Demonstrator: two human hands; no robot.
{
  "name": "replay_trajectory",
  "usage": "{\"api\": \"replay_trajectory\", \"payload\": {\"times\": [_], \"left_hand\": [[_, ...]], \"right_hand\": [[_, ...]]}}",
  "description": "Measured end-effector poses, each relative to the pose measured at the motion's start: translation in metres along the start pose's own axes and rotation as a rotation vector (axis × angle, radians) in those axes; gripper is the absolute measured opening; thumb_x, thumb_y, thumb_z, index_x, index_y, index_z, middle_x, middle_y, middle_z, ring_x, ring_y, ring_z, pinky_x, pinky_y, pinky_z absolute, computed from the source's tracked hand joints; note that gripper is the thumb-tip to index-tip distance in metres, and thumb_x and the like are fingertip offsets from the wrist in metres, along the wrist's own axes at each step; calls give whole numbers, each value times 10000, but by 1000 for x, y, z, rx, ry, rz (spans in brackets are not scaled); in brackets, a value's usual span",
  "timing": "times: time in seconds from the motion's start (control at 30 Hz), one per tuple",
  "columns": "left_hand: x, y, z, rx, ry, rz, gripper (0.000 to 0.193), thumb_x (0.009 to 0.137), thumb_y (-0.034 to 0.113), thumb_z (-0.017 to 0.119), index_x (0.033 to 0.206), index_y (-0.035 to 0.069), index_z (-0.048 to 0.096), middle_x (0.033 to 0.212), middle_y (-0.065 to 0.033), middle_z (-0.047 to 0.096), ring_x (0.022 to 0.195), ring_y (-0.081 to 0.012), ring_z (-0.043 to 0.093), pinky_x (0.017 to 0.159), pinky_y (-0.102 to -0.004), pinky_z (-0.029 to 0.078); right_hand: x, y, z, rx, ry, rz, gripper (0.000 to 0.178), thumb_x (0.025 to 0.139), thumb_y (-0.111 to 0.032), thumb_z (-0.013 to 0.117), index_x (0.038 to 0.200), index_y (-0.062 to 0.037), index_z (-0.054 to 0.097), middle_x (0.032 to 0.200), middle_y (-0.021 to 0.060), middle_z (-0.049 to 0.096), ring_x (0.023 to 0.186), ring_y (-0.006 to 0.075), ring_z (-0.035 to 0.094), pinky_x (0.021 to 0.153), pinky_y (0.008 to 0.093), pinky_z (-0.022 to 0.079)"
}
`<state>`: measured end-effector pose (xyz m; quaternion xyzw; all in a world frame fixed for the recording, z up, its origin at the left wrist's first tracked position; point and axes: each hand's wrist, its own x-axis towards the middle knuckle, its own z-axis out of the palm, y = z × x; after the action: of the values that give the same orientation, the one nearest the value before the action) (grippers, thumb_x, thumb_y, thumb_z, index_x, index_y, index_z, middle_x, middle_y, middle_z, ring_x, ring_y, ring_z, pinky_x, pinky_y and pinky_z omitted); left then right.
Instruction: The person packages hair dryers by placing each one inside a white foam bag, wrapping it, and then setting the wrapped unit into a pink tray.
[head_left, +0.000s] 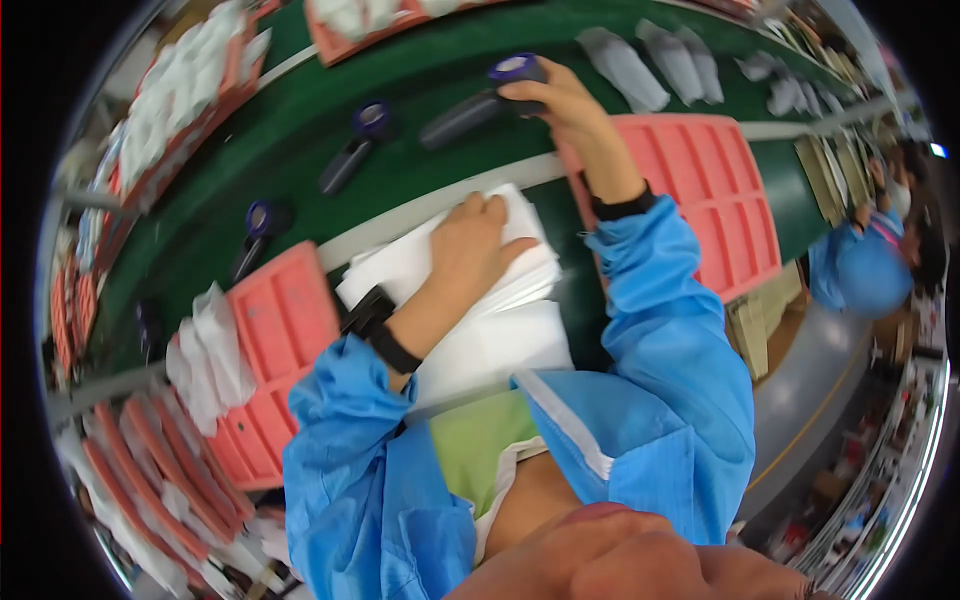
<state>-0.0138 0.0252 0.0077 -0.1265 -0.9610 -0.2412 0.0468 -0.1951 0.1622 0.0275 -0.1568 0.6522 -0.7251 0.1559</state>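
My right hand (568, 98) reaches over the green belt. Its thumb and fingers close around the head of a dark grey device (462, 120) shaped like a hair dryer, with a purple ring at the head's end. Closer to me, my left hand (468, 245) lies on a stack of thin white sheets or bags (525, 262), thumb spread from the fingers. More white sheets (495, 350) lie between the stack and my body. Similar purple-ringed devices rest on the belt to the left, one (350, 160) near the middle and another (257, 232) farther along.
A red divided tray (700, 200) lies right of my arm; another red tray (285, 310) sits left, with white-wrapped pieces (212, 350) beside it. Grey wrapped items (625, 70) lie on the belt. Filled trays (190, 90) stand at far left. A co-worker in blue (865, 265) is at right.
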Motion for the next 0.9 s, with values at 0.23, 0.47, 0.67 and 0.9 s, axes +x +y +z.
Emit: {"api": "replay_trajectory", "payload": {"times": [0.23,0.47,0.67,0.9], "left_hand": [[-8,-11,6,-95,83,13,181,758,184,716,819,81,581,828,-80,540,790,-280,581,648,-373,472],[-9,-12,4,-121,108,61,107,770,85,675,817,63,581,829,-88,542,793,-284,578,672,-378,474],[-13,-14,-1,-177,116,50,76,767,48,653,810,52,591,846,-97,557,809,-295,580,695,-381,481],[-16,-14,-2,-196,156,27,64,771,55,650,806,50,597,843,-99,563,819,-297,584,699,-385,485]], "right_hand": [[-1,12,27,109,10,77,406,678,-164,779,1023,-42,603,896,48,631,793,140,598,624,253,473],[-30,2,52,342,21,148,375,694,-184,765,1005,-54,600,863,42,614,771,147,593,593,253,451],[-4,-42,46,309,27,-7,386,680,-186,784,988,-43,602,838,44,625,729,131,592,552,234,433],[1,3,-20,-197,312,-138,424,678,-208,787,1012,-39,590,872,56,616,751,138,582,560,236,429]]}}
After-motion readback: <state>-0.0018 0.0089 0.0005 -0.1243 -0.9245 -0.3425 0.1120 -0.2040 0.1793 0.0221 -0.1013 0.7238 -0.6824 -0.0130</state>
